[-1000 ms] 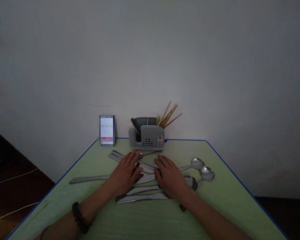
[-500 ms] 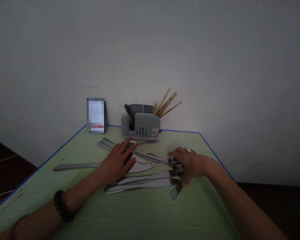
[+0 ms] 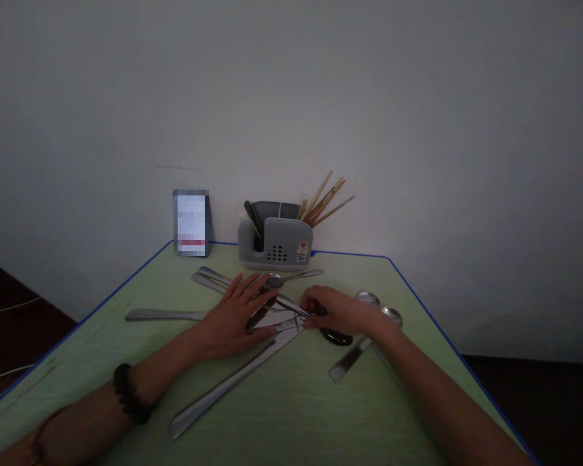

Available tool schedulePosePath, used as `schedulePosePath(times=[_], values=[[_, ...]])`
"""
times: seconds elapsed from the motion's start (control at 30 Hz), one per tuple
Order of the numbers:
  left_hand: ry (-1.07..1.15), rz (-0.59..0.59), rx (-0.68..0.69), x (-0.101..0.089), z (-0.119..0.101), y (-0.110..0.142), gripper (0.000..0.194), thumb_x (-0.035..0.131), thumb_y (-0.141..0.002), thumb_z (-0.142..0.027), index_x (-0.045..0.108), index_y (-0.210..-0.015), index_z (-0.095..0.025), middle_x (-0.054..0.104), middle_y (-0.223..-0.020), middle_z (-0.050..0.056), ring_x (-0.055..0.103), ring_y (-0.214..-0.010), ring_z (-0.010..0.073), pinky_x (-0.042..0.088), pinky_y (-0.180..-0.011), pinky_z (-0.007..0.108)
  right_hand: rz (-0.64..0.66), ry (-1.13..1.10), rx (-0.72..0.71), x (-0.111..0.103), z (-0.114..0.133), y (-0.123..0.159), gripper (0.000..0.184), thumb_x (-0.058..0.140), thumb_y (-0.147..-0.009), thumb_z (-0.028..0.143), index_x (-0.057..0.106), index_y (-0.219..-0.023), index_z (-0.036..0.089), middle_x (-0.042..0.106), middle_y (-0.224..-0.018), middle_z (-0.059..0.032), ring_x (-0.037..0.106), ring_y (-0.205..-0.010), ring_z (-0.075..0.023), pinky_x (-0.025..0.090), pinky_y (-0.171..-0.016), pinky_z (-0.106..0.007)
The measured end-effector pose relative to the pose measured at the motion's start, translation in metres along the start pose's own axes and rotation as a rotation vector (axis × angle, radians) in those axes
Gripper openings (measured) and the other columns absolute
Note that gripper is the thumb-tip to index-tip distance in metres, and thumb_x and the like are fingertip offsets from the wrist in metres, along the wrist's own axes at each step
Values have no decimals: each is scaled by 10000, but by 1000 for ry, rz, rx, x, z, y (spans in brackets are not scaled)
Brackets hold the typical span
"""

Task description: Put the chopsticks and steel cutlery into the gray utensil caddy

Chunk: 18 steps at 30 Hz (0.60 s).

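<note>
My left hand [image 3: 240, 317] lies spread and palm down over crossing knives and other cutlery, its fingers apart. Its thumb reaches a short metal piece [image 3: 289, 324], partly covered. A long knife [image 3: 223, 388] slants from the near left up to this pile, and another knife handle [image 3: 162, 316] sticks out left of the hand. My right hand [image 3: 333, 309] is closed around the middle of a spoon [image 3: 337, 337], whose bowl shows below the palm. The fingers partly hide the grip. Beside my right wrist lie two more spoons, one bowl [image 3: 368, 298] behind the other [image 3: 392, 316].
At the back a grey cutlery holder [image 3: 276, 243] carries chopsticks [image 3: 326, 200]. A blurred upright screen [image 3: 191, 223] stands left of it against the wall. Another spoon [image 3: 304, 275] lies before the holder, by handles [image 3: 208, 277]. The green table [image 3: 291, 421] has a blue edge.
My right hand has moved left toward my left hand, with a spoon. The knives in front have shifted, one now slanting toward me. Two spoons are uncovered on the right.
</note>
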<state>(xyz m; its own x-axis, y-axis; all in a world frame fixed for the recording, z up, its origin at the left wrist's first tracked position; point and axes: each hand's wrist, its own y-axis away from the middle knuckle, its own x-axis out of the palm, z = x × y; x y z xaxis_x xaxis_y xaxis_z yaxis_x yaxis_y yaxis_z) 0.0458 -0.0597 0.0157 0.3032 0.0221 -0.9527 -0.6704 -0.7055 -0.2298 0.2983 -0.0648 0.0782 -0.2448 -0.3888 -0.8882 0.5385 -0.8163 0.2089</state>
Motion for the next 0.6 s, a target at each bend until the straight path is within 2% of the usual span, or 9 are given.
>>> schedulePosePath(times=[0.07,0.17,0.23,0.3,0.43,0.6], values=[[5,16,6,0,0,0,644,496,-831,-554,352,-1394,-275,197,-1526,63,198,-1384,290,135,-1129,514,57,18,15,-7,0,6,337,701,-711,309,605,-1004,175,595,-982,-58,549,-912,-194,436,-788,-288],[26,16,-7,-1,-1,0,634,493,-829,-558,372,-1383,-274,181,-1531,58,228,-1371,293,189,-1121,496,176,92,90,-17,0,20,713,827,-506,316,567,-1163,220,550,-1136,-77,524,-1035,-267,431,-861,-356],[41,15,-15,-2,-1,0,632,503,-822,-559,386,-1375,-277,198,-1526,60,251,-1359,300,213,-1111,498,194,164,164,-19,3,28,892,856,-420,256,512,-1244,253,510,-1203,-86,496,-1089,-306,417,-890,-397],[48,27,-18,-3,-1,0,691,530,-788,-589,371,-1384,-280,199,-1525,65,240,-1360,311,219,-1105,502,175,211,207,-17,8,31,965,858,-386,189,480,-1272,259,492,-1216,-93,474,-1116,-318,411,-897,-404],[49,76,-28,-2,0,2,916,591,-649,-701,319,-1412,-274,121,-1542,81,176,-1374,349,204,-1100,516,163,173,189,-9,11,24,835,845,-435,172,513,-1197,249,516,-1100,-69,498,-1054,-274,433,-835,-351],[88,91,-9,0,4,1,941,606,-635,-706,303,-1417,-278,143,-1537,83,195,-1365,347,207,-1093,512,77,-34,83,1,-7,10,426,729,-690,307,548,-1065,217,512,-952,-29,525,-868,-177,428,-761,-285]])
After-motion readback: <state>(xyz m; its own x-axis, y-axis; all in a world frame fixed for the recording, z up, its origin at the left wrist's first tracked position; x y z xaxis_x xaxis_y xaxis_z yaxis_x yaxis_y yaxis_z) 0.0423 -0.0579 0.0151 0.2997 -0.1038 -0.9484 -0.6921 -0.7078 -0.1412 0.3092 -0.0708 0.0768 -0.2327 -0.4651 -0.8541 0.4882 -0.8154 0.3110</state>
